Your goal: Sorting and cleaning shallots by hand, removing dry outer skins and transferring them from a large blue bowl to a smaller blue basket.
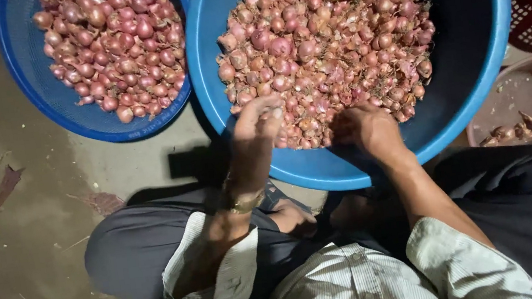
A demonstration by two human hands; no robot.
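A pile of small red shallots (pixel 328 45) is heaped in a big blue tub (pixel 475 74). The left hand (pixel 256 127) is pinched on one shallot at the pile's near edge. The right hand (pixel 366 128) is dug into the pile beside it, its grip hidden.

Both forearms run up from the rolled, striped sleeves at six o'clock toward twelve, the left arm nearly straight and the right arm slanting toward eleven. The left hand (pixel 254 125) is raised at the wrist, its back to the camera, fingers (pixel 268 116) bunched and curled together at the tips toward one o'clock, with a gold band around the wrist at its six o'clock. The right hand (pixel 367 130) lies lower and flatter, palm down, knuckles toward ten o'clock, its fingertips hidden from view.
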